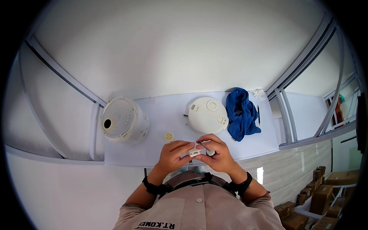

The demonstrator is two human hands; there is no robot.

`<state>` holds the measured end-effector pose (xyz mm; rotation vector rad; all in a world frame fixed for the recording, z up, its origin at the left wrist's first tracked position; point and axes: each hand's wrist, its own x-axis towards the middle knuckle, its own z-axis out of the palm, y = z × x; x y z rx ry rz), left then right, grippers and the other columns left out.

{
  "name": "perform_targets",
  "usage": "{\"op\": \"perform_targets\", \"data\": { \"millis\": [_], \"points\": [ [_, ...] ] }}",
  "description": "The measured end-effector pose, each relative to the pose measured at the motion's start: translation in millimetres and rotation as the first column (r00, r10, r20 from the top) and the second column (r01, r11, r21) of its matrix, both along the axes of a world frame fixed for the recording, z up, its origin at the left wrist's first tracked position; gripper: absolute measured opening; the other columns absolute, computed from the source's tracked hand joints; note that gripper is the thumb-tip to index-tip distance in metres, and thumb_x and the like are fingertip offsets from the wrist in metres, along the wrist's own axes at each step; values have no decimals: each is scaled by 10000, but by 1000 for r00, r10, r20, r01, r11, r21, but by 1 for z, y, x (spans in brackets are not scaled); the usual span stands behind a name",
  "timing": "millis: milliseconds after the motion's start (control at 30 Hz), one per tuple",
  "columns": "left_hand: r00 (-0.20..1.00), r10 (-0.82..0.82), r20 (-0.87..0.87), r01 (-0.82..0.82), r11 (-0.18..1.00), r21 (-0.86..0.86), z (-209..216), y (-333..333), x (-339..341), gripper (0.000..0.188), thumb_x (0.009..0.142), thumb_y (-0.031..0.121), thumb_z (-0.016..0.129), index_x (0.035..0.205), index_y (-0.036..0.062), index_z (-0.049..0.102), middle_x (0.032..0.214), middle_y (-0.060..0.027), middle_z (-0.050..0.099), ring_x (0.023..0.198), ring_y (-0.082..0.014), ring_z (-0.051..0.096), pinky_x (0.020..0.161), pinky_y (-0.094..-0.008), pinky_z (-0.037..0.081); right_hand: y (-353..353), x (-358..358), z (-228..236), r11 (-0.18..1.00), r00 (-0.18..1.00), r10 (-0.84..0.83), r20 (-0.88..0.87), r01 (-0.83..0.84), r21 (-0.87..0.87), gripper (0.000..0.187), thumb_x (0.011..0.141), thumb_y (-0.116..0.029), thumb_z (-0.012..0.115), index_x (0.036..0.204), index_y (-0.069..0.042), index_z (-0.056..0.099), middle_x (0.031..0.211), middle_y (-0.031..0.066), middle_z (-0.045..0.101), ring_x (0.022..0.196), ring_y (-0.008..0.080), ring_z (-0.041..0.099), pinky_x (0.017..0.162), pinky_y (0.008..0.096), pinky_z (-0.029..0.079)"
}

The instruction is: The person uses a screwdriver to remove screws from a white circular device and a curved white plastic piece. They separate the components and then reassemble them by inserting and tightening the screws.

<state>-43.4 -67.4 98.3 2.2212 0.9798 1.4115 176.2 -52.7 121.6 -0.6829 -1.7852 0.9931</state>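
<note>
Close to the table's front edge, a small white plastic part (pixel 194 152) is pinched in the fingers of my left hand (pixel 171 156). My right hand (pixel 222 155) is closed around a screwdriver (pixel 210 152) with a thin metal shaft and a white and black handle. Its fingertips also touch the right side of the white part. Beyond my hands lies a round white appliance lid (pixel 207 119) with small fittings on it. A little yellowish round piece (pixel 169 136) with a spoked face rests on the table past my left hand.
A translucent white tub (pixel 135 122) with a lid stands at the left on the white table (pixel 161 111). Right of the round lid lie a crumpled blue cloth (pixel 242 119), a dark pen-like stick (pixel 258 115) and crumpled white material (pixel 257 93). Cardboard boxes (pixel 321 198) sit at lower right.
</note>
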Motion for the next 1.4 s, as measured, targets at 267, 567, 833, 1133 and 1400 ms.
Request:
{"op": "perform_targets", "data": {
  "millis": [267,567,833,1133,1400],
  "points": [
    [999,-20,-26,17,992,-123,7,-6,1,342,761,121,882,1046,24,720,937,-101,740,749,-267,724,629,-345,571,-2,1,-4,991,998,57,-34,-61,-120,311,832,-40,843,1103,-40,691,1057,142,715,921,279,710,798,351,560],
    [1000,-8,1,8,981,-193,4,-14,5,291,754,106,892,959,35,698,871,-118,743,720,-273,724,621,-343,565,-7,0,-9,971,993,82,-89,-100,-217,258,845,-14,819,1070,-31,693,941,117,689,816,235,676,713,323,518],
    [1000,23,5,-21,970,-244,2,-19,5,285,758,103,888,961,29,702,890,-125,754,744,-277,736,647,-337,571,-6,0,-6,977,996,93,-17,-95,-190,210,865,-25,807,1045,-30,699,902,107,675,773,220,652,687,322,501],
    [995,91,40,-70,929,-364,3,-20,6,302,820,77,854,1089,20,729,970,-116,763,833,-219,751,744,-317,594,-3,-4,-17,973,997,52,-58,-63,-222,324,879,-87,821,1172,-34,692,1051,107,710,932,205,680,825,322,527],
    [929,142,342,23,899,-437,-10,-8,8,417,847,-41,800,1234,-30,646,1168,-138,683,1056,-212,715,952,-338,611,1,19,-41,819,995,73,73,-18,-574,409,880,-140,840,1238,-21,683,1073,81,722,919,125,664,799,280,531]
  ]
}}
